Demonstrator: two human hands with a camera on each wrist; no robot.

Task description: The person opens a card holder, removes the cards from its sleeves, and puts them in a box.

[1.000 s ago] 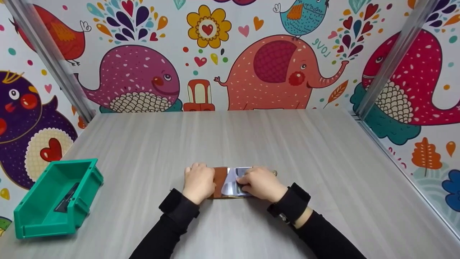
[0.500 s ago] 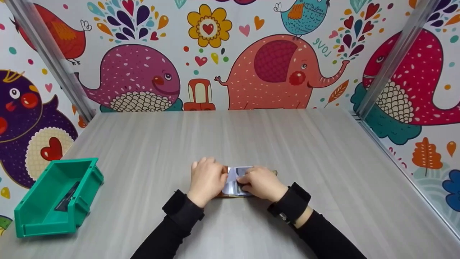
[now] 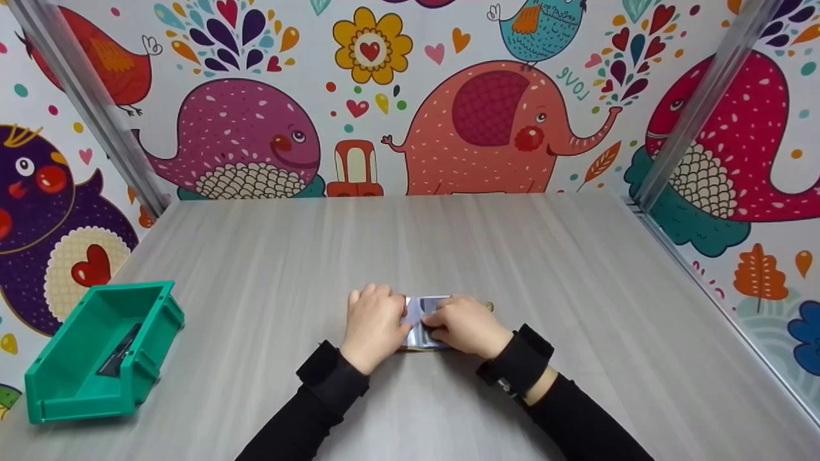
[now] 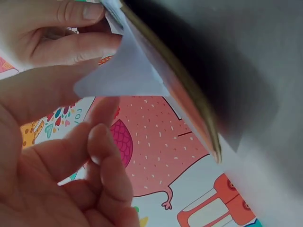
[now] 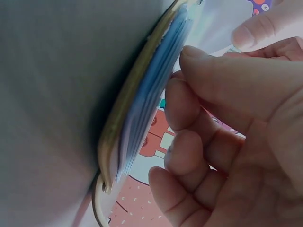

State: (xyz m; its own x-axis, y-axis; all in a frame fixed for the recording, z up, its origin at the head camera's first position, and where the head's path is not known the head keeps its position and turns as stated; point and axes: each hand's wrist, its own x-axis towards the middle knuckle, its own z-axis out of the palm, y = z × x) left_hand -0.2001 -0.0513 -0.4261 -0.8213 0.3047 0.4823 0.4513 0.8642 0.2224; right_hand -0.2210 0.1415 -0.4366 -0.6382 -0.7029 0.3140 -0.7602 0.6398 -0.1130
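A small brown card holder lies spread on the table beneath both hands, its clear plastic sleeves [image 3: 413,310] showing between them in the head view. My left hand [image 3: 375,326] covers its left side. Seen from the left wrist, a translucent sleeve [image 4: 120,78] stands up from the brown cover [image 4: 201,106], with the left thumb and index finger pinching its edge. My right hand [image 3: 471,323] keeps its fingers curled at the right side. In the right wrist view, the thumb and forefinger hold the layered sleeves [image 5: 147,111] near their edge. A thin strap [image 5: 97,201] hangs from one end.
A green open bin [image 3: 80,410] stands on the left of the table, with a dark flat item [image 3: 120,352] inside. Patterned wall panels and metal posts [image 3: 705,109] bound the table at the back and sides.
My left hand has moved right across the brown left cover, which it now hides in the head view, up to the clear sleeves. The right hand has stayed in place.
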